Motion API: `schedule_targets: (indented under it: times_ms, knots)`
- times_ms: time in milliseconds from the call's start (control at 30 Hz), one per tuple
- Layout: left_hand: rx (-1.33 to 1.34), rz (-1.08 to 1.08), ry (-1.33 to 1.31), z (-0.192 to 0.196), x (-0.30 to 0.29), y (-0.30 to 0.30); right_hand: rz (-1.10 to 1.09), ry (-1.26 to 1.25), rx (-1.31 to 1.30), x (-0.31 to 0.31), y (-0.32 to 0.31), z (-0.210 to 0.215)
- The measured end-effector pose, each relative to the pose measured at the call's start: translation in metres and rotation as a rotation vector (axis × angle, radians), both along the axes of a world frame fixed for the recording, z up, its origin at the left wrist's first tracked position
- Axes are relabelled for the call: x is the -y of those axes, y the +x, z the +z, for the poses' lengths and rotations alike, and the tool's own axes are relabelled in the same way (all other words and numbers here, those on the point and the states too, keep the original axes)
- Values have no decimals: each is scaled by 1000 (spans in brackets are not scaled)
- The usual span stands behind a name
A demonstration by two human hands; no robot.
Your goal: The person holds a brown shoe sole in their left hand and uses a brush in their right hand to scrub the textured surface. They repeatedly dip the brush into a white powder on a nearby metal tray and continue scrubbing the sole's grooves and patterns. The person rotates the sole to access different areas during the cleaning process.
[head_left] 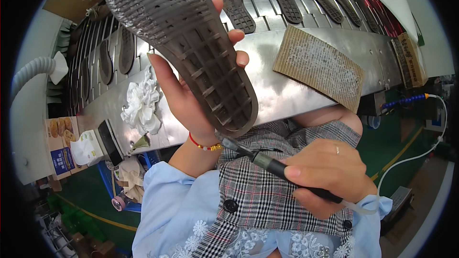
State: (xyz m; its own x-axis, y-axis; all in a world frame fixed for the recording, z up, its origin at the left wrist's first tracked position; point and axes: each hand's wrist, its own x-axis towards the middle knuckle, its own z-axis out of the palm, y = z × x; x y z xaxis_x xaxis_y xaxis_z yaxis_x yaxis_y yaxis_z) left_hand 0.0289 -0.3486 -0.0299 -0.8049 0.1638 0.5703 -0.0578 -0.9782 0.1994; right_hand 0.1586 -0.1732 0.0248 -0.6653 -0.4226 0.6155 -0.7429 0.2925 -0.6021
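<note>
A dark brown shoe sole [210, 67] is held up by my left hand [184, 98], thumb on one side and fingertips curled round the other edge. Its ribbed, grid-patterned face is toward me, and shiny streaks lie over the wide end. In my right hand [330, 169] is a black pen-like brush [275, 165] with a thin clear tube running from its rear end. The brush tip [228, 143] is just below the sole's narrow end; whether they touch I cannot tell. A red string bracelet circles my left wrist.
Several soles [282, 0] lie on the slatted metal conveyor [258, 0] beyond the steel ledge [258, 91]. Corrugated cardboard [320, 64] with whitish residue and a crumpled white cloth [142, 102] rest on the ledge. A white hose [36, 69] stands left; a thin tube [444, 119] loops at right.
</note>
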Motion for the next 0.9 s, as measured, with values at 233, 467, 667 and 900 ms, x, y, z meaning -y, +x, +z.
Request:
schedule_targets:
  times_ms: [233, 467, 667, 900]
  knots:
    - [66, -109, 17, -1, 2, 1, -3, 16, -63, 1, -1, -1]
    - [322, -334, -57, 9, 6, 9, 19, 94, -112, -6, -6, 7]
    - [319, -592, 80, 1, 7, 6, 63, 106, -59, -13, -3, 11]
    - [370, -694, 4, 9, 7, 11, 111, 134, 10, -19, 0, 16]
